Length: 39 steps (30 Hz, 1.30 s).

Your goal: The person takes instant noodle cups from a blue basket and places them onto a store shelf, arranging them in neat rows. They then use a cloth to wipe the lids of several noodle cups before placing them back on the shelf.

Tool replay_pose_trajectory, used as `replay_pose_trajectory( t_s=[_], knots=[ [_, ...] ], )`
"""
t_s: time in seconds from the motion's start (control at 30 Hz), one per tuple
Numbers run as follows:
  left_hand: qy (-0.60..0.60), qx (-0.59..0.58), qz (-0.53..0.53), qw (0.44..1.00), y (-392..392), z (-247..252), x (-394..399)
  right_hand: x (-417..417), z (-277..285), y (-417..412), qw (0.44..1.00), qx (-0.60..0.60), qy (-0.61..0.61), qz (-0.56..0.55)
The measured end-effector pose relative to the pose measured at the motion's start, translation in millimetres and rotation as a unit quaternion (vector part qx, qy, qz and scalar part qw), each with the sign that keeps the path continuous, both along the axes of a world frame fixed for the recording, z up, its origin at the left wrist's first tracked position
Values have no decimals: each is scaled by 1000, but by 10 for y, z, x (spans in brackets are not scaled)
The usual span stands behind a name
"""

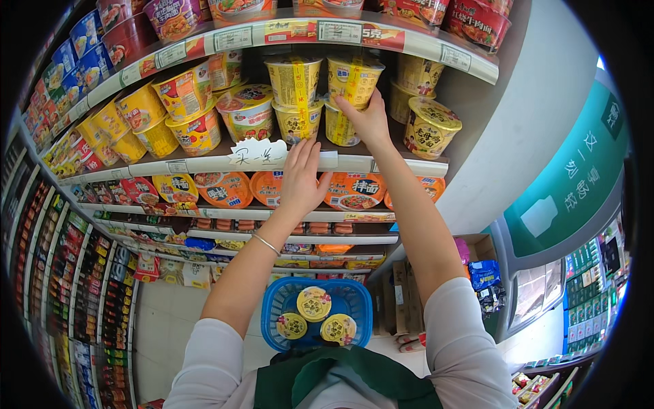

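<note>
On the shelf in front of me stand two taped stacks of yellow instant noodle cups, each two cups high. My right hand (pixel 365 115) grips the right stack (pixel 352 84), thumb across its front and fingers around its right side. My left hand (pixel 304 179) holds nothing; its fingertips rest at the shelf edge by the foot of the left stack (pixel 294 84). Yellow tape runs down the front of both stacks. To the right sits a single yellow noodle cup (pixel 432 128). Below me, a blue plastic basket (pixel 266 319) holds three cups with yellow lids.
A handwritten sign (pixel 259 152) hangs on the shelf edge (pixel 204 164). The shelf above (pixel 378 43) overhangs the cups. Orange noodle bowls (pixel 355 190) fill the shelf below. Cardboard boxes (pixel 401 296) stand right of the basket, near a green-and-grey freezer (pixel 536 235). Stocked shelving (pixel 66 245) lines the left.
</note>
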<state>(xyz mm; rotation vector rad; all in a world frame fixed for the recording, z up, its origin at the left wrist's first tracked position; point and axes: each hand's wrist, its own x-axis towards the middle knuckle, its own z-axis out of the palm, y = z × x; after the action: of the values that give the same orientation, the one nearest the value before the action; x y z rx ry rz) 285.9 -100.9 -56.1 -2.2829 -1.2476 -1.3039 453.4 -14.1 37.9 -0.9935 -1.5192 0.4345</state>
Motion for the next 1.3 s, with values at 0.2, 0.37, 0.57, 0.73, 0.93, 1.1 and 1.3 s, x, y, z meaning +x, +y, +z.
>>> replay_pose_trajectory(
  t_s=[0.2, 0.37, 0.57, 0.73, 0.93, 1.1, 1.3],
  knots=[
    [-13, 6, -8, 1000, -19, -19, 4, -103, -146, -3, 992, 39, -28, -114],
    [0, -18, -12, 1000, -6, -44, -40, -33, -213, -207, 986, 23, -46, -161],
    [-2, -11, -74, 997, -324, -39, -120, 34, -586, -1130, 979, 149, -57, -126],
    [-36, -89, -116, 989, -869, -753, -267, 17, -1543, -1762, 988, 81, -117, -57],
    [-173, -374, -44, 910, -1630, -2010, -650, 85, -2975, -2367, 981, -142, -106, -72],
    [-223, -492, 30, 841, -2175, -3203, -930, 108, -4108, -3007, 946, -262, -174, -78],
    [-267, -577, 45, 770, -2528, -3818, -982, 32, -4628, -3545, 901, -377, -199, -82]
  ],
)
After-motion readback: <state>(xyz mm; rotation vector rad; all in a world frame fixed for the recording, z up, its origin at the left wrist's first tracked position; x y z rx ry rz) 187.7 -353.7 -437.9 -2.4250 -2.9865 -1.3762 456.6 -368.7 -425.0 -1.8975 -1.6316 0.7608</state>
